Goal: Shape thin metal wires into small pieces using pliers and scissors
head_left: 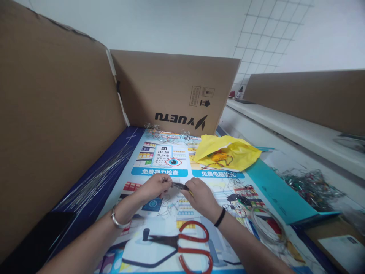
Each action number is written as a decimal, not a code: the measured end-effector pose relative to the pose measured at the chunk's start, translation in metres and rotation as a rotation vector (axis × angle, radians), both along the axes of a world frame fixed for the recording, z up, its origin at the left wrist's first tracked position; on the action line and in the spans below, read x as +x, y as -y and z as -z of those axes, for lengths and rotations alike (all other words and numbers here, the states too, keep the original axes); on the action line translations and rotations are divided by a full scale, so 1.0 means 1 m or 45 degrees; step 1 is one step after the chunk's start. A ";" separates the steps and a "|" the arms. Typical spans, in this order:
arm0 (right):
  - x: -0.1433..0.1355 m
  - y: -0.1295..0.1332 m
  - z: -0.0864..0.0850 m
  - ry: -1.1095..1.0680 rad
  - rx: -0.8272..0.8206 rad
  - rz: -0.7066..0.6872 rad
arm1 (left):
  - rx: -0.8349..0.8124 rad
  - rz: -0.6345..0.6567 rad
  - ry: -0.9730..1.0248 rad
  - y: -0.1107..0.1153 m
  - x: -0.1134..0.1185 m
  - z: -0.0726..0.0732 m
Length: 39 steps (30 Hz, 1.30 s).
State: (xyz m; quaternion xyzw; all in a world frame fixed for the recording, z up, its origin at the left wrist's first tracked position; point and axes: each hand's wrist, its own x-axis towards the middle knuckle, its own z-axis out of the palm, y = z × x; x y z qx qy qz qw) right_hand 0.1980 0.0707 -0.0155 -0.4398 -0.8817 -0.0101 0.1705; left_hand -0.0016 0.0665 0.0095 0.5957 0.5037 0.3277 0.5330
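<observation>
While the left hand (158, 186) pinches, the right hand (200, 195) grips pliers

As the two hands meet near the middle of the desk, the right is wrapped round a dark-tipped tool with yellow on its handle, apparently pliers (178, 185). The left has thumb and forefinger pressed together at the tool's tip; whatever lies between them is too small to tell. A metal bangle (115, 217) circles the left wrist, a black band (220, 217) the right.

Taking the pliers as the clock's centre, scissors (195, 250) with red handles lie at six o'clock on a printed sheet (159, 260), blades toward nine. A coil of wire (282, 230) rests at four o'clock. At two, a yellow bag (242, 154) gapes, an orange thing (219, 156) in its mouth. Straight wires (97, 177) stretch along nine o'clock, a wire tangle (312, 186) sits farther out at three, and loose wire bits (154, 129) lie near eleven, before an upright cardboard panel (171, 85) at twelve.
</observation>
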 end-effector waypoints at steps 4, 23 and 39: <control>0.002 -0.001 -0.005 0.137 0.177 0.023 | 0.004 0.015 -0.047 0.001 0.000 -0.003; 0.002 0.000 -0.008 0.266 0.271 0.040 | -0.094 -0.002 0.018 0.003 0.002 -0.009; -0.004 0.004 0.002 0.148 0.107 0.147 | -0.071 0.013 0.088 0.001 0.001 -0.007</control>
